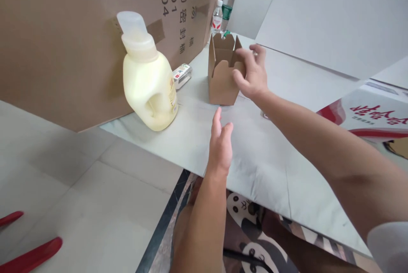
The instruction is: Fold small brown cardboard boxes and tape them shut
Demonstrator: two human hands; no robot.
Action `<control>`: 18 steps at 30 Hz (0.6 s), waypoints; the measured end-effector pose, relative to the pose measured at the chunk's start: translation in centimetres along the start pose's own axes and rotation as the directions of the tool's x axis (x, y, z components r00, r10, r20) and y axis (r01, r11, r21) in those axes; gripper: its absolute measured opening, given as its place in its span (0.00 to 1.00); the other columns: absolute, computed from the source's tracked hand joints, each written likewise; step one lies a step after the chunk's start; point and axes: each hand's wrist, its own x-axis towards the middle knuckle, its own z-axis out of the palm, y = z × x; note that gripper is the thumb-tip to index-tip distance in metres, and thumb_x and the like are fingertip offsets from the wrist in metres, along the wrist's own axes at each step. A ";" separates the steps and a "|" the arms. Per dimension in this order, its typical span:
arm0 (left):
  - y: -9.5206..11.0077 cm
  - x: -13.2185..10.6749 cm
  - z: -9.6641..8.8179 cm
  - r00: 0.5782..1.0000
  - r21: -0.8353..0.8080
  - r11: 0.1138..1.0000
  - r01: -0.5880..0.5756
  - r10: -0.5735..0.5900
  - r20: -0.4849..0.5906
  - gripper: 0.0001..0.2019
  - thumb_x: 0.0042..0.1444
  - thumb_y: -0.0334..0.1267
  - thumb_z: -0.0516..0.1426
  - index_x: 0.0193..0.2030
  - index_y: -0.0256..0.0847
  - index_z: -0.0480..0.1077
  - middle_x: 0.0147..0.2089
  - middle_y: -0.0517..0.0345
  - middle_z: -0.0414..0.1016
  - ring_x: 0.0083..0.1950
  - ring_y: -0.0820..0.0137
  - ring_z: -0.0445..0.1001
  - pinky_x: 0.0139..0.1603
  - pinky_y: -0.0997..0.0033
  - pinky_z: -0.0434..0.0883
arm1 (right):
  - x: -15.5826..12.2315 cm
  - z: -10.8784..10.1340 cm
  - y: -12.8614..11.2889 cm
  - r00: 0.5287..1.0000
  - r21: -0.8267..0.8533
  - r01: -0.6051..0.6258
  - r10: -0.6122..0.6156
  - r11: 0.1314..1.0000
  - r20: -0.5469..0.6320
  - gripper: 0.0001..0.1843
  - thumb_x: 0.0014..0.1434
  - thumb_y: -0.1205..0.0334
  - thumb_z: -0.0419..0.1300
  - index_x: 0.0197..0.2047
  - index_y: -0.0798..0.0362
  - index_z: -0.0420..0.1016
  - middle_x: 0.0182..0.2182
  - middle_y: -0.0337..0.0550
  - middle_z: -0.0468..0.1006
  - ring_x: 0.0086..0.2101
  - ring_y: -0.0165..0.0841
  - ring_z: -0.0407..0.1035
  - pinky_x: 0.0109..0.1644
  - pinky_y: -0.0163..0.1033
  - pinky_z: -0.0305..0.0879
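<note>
A small brown cardboard box (221,77) with its top flaps up stands on a grey sheet (264,154) laid on the floor. My right hand (251,73) rests against the box's right side, thumb on the front face and fingers curled over the right flap. My left hand (220,143) hovers just in front of the box with fingers stretched out, holding nothing and not touching it.
A pale yellow detergent jug (148,79) stands left of the box, before a large brown carton (79,30). A small white packet (181,75) lies between them. Two plastic bottles (223,9) stand behind. A red-and-white printed carton (369,115) lies at the right.
</note>
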 end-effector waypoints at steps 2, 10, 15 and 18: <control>0.1 0.0 0.1 1.000 -0.002 1.000 0.009 -0.009 0.008 0.29 0.64 0.47 0.51 0.72 0.55 0.54 0.77 0.56 0.51 0.79 0.57 0.46 0.75 0.45 0.51 | 0.3 0.2 -0.4 0.998 0.017 0.024 -0.025 1.000 0.059 0.23 0.63 0.46 0.56 0.58 0.47 0.67 0.67 0.53 0.52 0.64 0.56 0.56 0.59 0.62 0.66; -0.4 0.3 -0.5 0.955 -0.002 0.989 -0.148 0.142 -0.259 0.21 0.64 0.45 0.51 0.63 0.50 0.63 0.72 0.52 0.60 0.76 0.57 0.53 0.74 0.48 0.55 | -2.7 -3.4 -1.4 0.988 0.112 0.052 -0.067 0.992 0.137 0.12 0.62 0.52 0.59 0.43 0.50 0.72 0.62 0.56 0.64 0.63 0.53 0.61 0.66 0.64 0.60; 0.0 0.6 -2.4 0.797 0.042 0.913 -0.405 0.375 -0.473 0.17 0.66 0.45 0.46 0.60 0.54 0.60 0.71 0.58 0.59 0.77 0.63 0.50 0.74 0.54 0.52 | -12.3 -9.4 -4.5 0.993 0.094 0.110 -0.114 0.989 0.035 0.06 0.61 0.55 0.62 0.32 0.45 0.74 0.49 0.47 0.76 0.61 0.51 0.65 0.64 0.63 0.62; 0.5 0.5 -2.3 0.767 -0.011 0.901 -0.434 0.363 -0.529 0.16 0.65 0.43 0.46 0.59 0.54 0.60 0.72 0.59 0.57 0.76 0.62 0.52 0.73 0.54 0.53 | -17.7 -11.4 -5.9 0.980 0.057 0.193 -0.189 0.980 -0.059 0.04 0.59 0.61 0.64 0.32 0.42 0.76 0.41 0.42 0.79 0.60 0.50 0.68 0.59 0.60 0.66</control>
